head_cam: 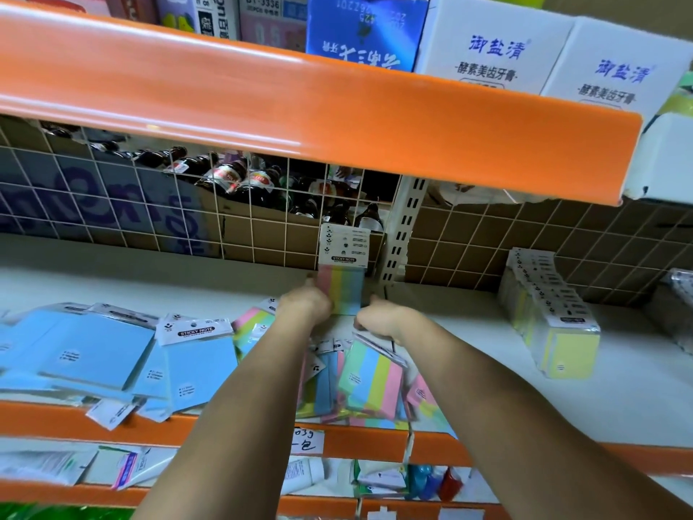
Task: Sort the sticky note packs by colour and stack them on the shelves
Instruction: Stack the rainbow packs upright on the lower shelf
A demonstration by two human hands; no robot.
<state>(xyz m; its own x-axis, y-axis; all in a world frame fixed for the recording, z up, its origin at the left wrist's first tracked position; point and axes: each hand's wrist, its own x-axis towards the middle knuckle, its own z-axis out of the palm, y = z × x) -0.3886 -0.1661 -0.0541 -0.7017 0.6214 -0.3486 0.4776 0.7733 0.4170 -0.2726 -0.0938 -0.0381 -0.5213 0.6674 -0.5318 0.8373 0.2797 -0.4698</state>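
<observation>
Rainbow-striped sticky note pack (342, 290) is held upright at the white shelf (618, 388) back, gripped by the left hand (305, 302); right hand (378, 320) pinches another striped pack (371, 380). Blue packs (93, 350) are strewn left, yellow packs (551, 324) stacked right. Wire grid (262, 219) is behind.

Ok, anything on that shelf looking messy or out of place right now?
Yes. The blue sticky note packs lie fanned and askew at the left, some overhanging the orange shelf edge. The multicolour packs below the hands are a loose heap. The yellow packs at right stand in a tidy row.
</observation>
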